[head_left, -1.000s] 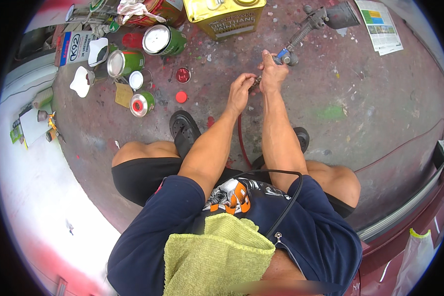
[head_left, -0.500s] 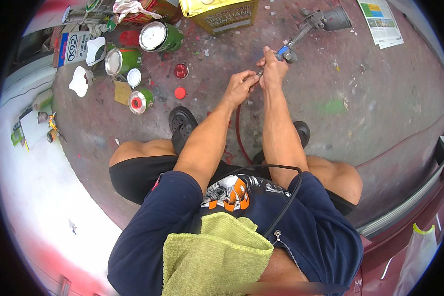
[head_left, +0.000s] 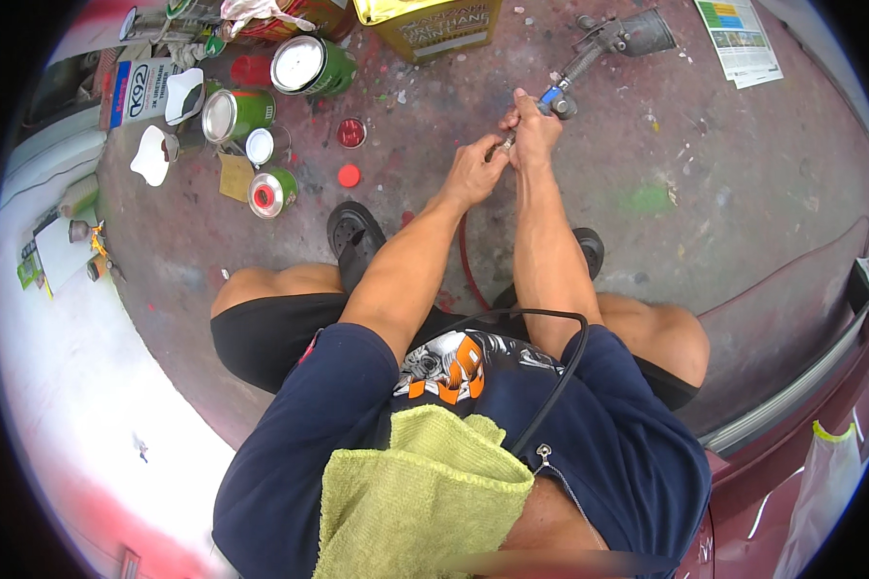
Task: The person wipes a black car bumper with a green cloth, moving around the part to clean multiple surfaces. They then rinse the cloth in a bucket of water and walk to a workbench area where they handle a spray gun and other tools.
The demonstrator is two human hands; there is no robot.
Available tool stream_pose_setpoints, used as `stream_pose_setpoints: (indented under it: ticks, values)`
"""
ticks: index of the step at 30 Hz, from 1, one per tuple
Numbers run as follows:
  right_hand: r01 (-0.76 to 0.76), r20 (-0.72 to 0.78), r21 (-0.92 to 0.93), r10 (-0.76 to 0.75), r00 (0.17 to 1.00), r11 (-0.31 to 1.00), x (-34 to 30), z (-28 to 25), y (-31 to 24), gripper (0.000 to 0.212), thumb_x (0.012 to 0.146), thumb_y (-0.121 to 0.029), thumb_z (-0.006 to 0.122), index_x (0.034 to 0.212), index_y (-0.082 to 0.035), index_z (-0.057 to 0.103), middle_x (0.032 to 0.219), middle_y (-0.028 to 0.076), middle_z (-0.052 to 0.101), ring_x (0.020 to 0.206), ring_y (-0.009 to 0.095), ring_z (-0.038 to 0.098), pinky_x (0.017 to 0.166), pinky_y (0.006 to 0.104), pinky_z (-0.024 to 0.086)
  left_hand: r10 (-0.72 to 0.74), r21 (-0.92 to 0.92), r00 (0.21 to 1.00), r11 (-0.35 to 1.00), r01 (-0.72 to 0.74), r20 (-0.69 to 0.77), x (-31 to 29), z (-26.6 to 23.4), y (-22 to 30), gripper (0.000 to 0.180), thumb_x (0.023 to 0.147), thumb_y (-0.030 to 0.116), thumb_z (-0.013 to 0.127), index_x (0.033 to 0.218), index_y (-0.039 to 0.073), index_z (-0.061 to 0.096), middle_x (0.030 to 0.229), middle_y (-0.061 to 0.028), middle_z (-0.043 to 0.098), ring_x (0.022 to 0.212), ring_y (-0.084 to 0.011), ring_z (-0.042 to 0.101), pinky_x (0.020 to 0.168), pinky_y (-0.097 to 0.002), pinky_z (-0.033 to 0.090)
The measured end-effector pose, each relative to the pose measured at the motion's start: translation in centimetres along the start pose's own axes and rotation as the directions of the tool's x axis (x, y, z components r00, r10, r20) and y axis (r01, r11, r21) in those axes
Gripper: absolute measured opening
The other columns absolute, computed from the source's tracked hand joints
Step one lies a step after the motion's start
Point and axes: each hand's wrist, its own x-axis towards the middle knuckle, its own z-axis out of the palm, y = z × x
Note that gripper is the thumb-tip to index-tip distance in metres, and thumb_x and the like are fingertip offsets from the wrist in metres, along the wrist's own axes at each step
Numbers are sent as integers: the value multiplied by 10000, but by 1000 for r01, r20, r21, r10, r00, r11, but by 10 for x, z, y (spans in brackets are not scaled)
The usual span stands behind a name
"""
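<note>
A grey metal spray gun (head_left: 637, 37) points up and to the right, its handle running down toward me. A fitting with a blue part (head_left: 550, 95) and a round metal piece (head_left: 563, 105) sits at the handle's lower end. My right hand (head_left: 535, 137) is closed around the connection just below it. My left hand (head_left: 475, 172) pinches the end of a red air hose (head_left: 466, 253) against the right hand. Between the hands a small metal coupling (head_left: 507, 143) partly shows; whether it is fully joined is hidden by the fingers.
At left stand green cans (head_left: 314, 68), a smaller can with a red cap (head_left: 272, 193), and a white-lidded container (head_left: 260, 146). Ahead is a large yellow-topped tin (head_left: 430, 27). A red cap (head_left: 349, 176) and a printed sheet (head_left: 739, 43) lie on the stained floor. A dark red panel (head_left: 763, 492) borders the right.
The left hand has shifted slightly and its fingers press closer to the right hand at the coupling. The whole view has moved a little; the right hand keeps its grip.
</note>
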Motion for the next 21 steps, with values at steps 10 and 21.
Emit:
stream_pose_setpoints:
  ticks: [10, 21]
  values:
    - [14, 47, -3, -13, 999, 1000, 4, 7, -27, 224, 957, -42, 713, 801, -75, 556, 638, 19, 532, 514, 125, 503, 483, 318, 441, 180, 72, 981, 982, -174, -77, -17, -2, -8, 238, 981, 220, 616, 1101, 15, 618, 761, -160, 651, 673, -264, 614, 669, -395, 489]
    - [323, 72, 18, -324, 943, 946, 49, -1, -65, 179, 924, 5, 749, 889, -41, 579, 685, 36, 590, 512, 132, 555, 481, 290, 462, -148, -157, 986, 978, 134, -79, -26, -25, -39, 225, 977, 182, 635, 1148, 43, 591, 808, -50, 633, 752, -153, 584, 749, -339, 488]
